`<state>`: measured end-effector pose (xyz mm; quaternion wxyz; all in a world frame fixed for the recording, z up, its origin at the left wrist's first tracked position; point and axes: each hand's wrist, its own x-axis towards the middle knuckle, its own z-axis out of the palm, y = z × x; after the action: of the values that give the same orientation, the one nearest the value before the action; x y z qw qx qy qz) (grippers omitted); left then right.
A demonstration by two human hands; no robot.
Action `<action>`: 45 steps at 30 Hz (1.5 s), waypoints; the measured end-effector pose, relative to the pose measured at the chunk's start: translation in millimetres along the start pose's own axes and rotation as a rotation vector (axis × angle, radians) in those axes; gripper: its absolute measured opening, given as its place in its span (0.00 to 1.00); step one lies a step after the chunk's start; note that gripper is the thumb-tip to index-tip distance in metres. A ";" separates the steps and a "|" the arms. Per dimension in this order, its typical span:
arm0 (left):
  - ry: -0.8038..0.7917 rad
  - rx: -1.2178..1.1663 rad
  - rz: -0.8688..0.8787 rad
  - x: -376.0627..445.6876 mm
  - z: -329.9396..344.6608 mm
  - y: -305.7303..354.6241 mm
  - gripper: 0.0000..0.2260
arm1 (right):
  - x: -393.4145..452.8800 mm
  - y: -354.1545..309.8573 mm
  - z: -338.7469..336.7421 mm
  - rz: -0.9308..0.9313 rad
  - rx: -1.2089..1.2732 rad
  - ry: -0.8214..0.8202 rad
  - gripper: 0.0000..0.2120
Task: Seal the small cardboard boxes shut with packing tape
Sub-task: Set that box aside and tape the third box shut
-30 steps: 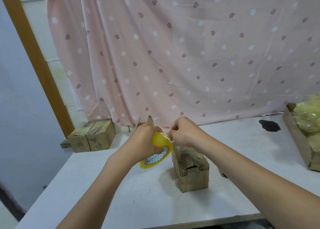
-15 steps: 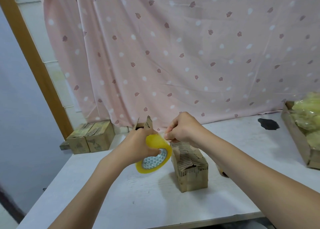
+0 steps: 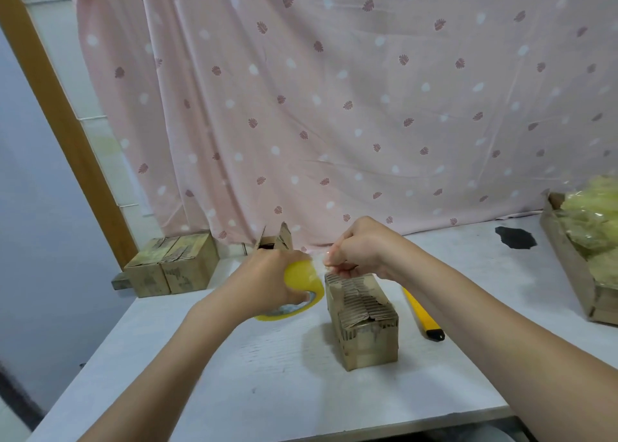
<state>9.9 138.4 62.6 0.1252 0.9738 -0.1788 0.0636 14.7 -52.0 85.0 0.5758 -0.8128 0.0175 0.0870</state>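
Note:
A small cardboard box (image 3: pixel 363 319) stands on the white table (image 3: pixel 234 374), its torn corrugated top flaps folded shut. My left hand (image 3: pixel 267 281) grips a yellow roll of packing tape (image 3: pixel 301 291) just left of the box, low over the table. My right hand (image 3: pixel 359 249) pinches the loose end of the clear tape above the box's far end. A short stretch of tape spans the gap between my hands. An open box (image 3: pixel 274 239) with raised flaps shows behind my left hand.
Two closed boxes (image 3: pixel 172 262) sit side by side on a ledge at the left. A yellow utility knife (image 3: pixel 423 314) lies right of the box. A cardboard tray (image 3: pixel 575 267) of yellow-green packing filler stands at the right edge. A dark patch (image 3: pixel 515 237) marks the table. A pink curtain hangs behind.
My left hand has lowered the tape roll toward the table and tilted it flatter. My right hand has pulled the tape end a little away from the roll.

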 end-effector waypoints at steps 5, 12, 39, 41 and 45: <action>0.007 -0.281 0.061 -16.3 -7.3 -4.8 0.30 | 0.8 5.0 -19.6 0.063 0.044 -0.038 0.11; 0.059 -0.218 0.089 -17.3 -7.0 -5.9 0.18 | 0.5 9.9 -21.8 0.101 0.068 -0.094 0.05; -0.059 0.053 0.237 23.7 11.7 -17.3 0.21 | 18.5 38.6 -46.1 0.189 0.121 0.032 0.02; -0.102 0.099 0.234 25.7 11.1 -14.9 0.21 | 18.2 41.8 -46.9 0.184 0.121 0.042 0.02; -0.128 0.132 0.229 25.9 11.4 -13.9 0.24 | 20.1 46.8 -51.2 0.177 0.084 0.066 0.05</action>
<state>39.9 139.3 53.0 0.0413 0.9552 -0.2918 0.0267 34.7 -114.4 54.5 0.5983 -0.7858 0.1117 0.1098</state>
